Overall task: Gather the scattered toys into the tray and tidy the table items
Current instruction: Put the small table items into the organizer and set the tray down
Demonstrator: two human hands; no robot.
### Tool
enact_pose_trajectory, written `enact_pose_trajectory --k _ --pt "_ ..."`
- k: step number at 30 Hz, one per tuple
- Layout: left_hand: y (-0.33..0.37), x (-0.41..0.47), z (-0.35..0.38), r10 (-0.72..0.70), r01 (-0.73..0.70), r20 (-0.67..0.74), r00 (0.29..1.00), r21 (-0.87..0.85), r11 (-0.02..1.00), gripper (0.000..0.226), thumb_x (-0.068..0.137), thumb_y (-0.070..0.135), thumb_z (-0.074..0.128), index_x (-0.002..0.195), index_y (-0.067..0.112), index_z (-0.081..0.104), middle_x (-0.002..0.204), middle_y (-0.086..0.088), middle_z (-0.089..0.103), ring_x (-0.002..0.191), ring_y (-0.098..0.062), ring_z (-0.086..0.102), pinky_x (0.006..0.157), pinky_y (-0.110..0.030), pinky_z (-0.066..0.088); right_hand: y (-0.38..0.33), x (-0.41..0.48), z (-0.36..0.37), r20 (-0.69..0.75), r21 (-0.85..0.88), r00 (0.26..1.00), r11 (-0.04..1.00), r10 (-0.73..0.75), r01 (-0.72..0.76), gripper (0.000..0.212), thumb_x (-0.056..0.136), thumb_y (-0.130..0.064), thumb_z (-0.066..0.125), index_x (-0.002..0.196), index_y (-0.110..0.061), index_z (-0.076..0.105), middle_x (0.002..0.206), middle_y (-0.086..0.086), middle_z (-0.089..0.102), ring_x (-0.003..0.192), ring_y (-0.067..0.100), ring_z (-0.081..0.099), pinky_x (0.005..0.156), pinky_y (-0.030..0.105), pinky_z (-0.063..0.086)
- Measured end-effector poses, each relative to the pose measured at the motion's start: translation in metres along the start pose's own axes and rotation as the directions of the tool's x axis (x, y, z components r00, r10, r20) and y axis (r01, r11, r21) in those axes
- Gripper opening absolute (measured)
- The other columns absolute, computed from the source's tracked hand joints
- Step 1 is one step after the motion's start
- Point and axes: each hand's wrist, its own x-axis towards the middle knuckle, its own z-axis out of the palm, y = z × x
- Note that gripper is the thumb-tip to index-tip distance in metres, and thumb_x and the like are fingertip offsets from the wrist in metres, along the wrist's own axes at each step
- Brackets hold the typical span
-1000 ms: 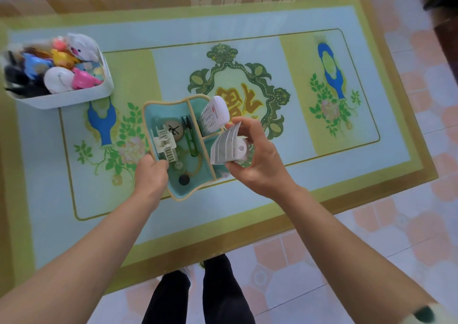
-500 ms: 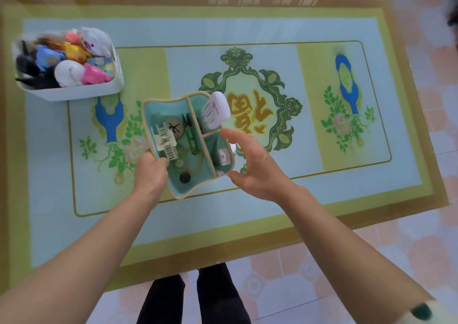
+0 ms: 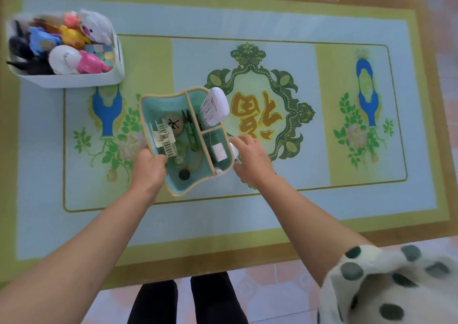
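A white tray at the table's far left holds several plastic toys. A teal organiser with compartments sits left of the table's middle. Inside it are a white remote standing on end, a cream hair clip, green snips, a black button and a small white item in the near right compartment. My left hand grips the organiser's left wall. My right hand presses against its right wall, fingers and thumb touching it.
The table has a glass top over a green and pale blue patterned mat. Tiled floor lies past its near and right edges. My legs stand at the near edge. A spotted sleeve fills the lower right corner.
My right hand held a white item over the organiser, let it drop into the near right compartment, then moved onto the organiser's right wall. My left hand kept its grip.
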Motion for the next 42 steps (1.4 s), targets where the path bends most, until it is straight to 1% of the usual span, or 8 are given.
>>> enact_pose_trajectory --k 6,14,17,20,23,29,34,42 --pt "-0.004 0.005 -0.002 -0.011 0.012 -0.013 1.000 0.022 1.000 0.021 0.083 -0.001 0.046 0.095 0.000 0.063 0.083 -0.013 0.057 0.064 -0.018 0.046 0.055 -0.030 0.038 -0.003 0.020 0.019 -0.052 -0.196 0.993 0.976 -0.110 0.098 0.051 0.076 0.000 0.059 0.122 -0.019 0.048 0.116 0.009 0.045 0.095 0.026 0.041 0.079 0.035 0.046" --pt "0.000 0.009 -0.005 -0.033 0.033 -0.019 0.999 0.004 0.999 0.019 0.082 0.000 0.045 0.088 -0.001 0.063 0.079 -0.012 0.058 0.064 -0.021 0.048 0.056 -0.031 0.039 0.003 0.007 -0.028 -0.140 0.201 0.990 0.979 -0.010 0.038 0.053 0.083 -0.014 0.066 0.133 -0.019 0.049 0.118 0.006 0.047 0.108 0.026 0.049 0.088 0.035 0.047" --pt "0.003 0.008 -0.006 -0.035 0.034 -0.021 0.999 -0.010 0.999 0.019 0.083 0.001 0.046 0.090 -0.001 0.064 0.081 -0.012 0.060 0.067 -0.022 0.050 0.058 -0.031 0.040 -0.007 -0.010 -0.056 -0.280 0.307 0.960 0.946 -0.012 0.102 0.053 0.078 -0.014 0.070 0.128 -0.019 0.053 0.109 0.001 0.047 0.096 0.020 0.051 0.081 0.029 0.047" --pt "0.008 0.008 -0.005 -0.043 0.042 -0.018 0.999 -0.037 0.998 0.020 0.082 0.000 0.045 0.092 -0.003 0.063 0.083 -0.014 0.060 0.071 -0.024 0.052 0.062 -0.034 0.043 -0.027 -0.030 -0.077 -0.410 0.340 0.910 0.914 -0.066 0.220 0.053 0.075 -0.016 0.074 0.125 -0.016 0.055 0.107 0.001 0.052 0.087 0.010 0.049 0.074 0.011 0.041" --pt "0.015 0.007 -0.004 -0.045 0.043 -0.028 0.999 -0.052 0.998 0.016 0.083 -0.001 0.045 0.087 -0.004 0.060 0.077 -0.012 0.055 0.070 -0.023 0.048 0.060 -0.033 0.040 -0.059 -0.046 -0.084 -0.443 0.270 0.869 0.891 -0.222 0.366 0.053 0.074 -0.015 0.074 0.123 -0.013 0.056 0.109 0.004 0.055 0.091 0.013 0.052 0.072 0.014 0.044" --pt "0.020 0.004 -0.008 -0.043 0.042 -0.026 0.999 -0.058 0.997 0.008 0.081 0.001 0.042 0.077 0.003 0.048 0.072 -0.010 0.044 0.067 -0.022 0.040 0.058 -0.034 0.035 -0.114 -0.033 -0.072 -0.218 -0.115 0.855 0.883 -0.470 0.456 0.044 0.073 -0.007 0.064 0.116 -0.012 0.060 0.109 0.005 0.061 0.097 0.028 0.053 0.081 0.036 0.044" --pt "0.018 0.001 -0.018 -0.018 0.015 -0.044 0.999 -0.066 0.998 0.019 0.081 -0.001 0.043 0.088 0.001 0.060 0.081 -0.016 0.060 0.076 -0.030 0.055 0.068 -0.041 0.048 -0.138 -0.012 -0.058 -0.021 -0.386 0.878 0.814 -0.478 0.434 0.031 0.069 0.003 0.058 0.097 -0.009 0.056 0.094 0.007 0.062 0.104 0.032 0.049 0.086 0.038 0.037" --pt "0.008 0.000 -0.029 -0.040 0.033 -0.077 0.996 -0.093 0.995 0.022 0.085 -0.001 0.042 0.095 0.010 0.058 0.082 -0.007 0.059 0.078 -0.026 0.054 0.066 -0.032 0.040 -0.165 0.000 -0.038 0.204 -0.565 0.889 0.692 -0.411 0.449 0.031 0.073 -0.004 0.064 0.102 -0.011 0.057 0.100 0.005 0.061 0.116 0.029 0.033 0.094 0.037 0.025"
